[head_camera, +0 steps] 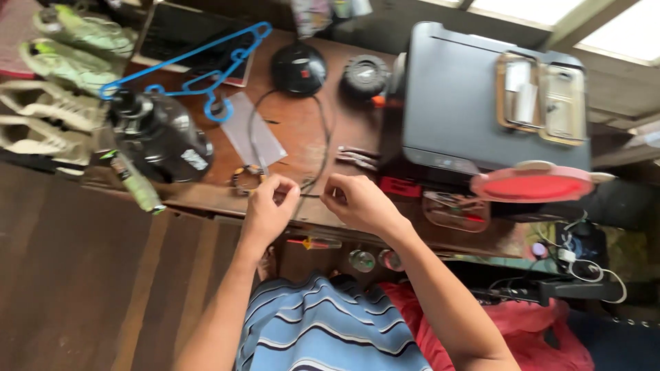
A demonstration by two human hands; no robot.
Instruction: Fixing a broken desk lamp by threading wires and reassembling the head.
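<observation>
At the near edge of the table [302, 130], the left hand [269, 206] pinches one end of a thin black cord [311, 194], which runs level, left to right, to the right hand [357, 200], fingers closed on it too; both equally near.

Daylight enters through the pale panels far above and right of the right hand [357, 203]; these areas are overexposed. The desk surface [295, 124] between and above the hands is evenly lit, with soft shadows. Below the left hand [271, 206], the floor is dim. Motion blur softens the whole frame, strongest at the shoes [65, 48] far left of the hands.
</observation>
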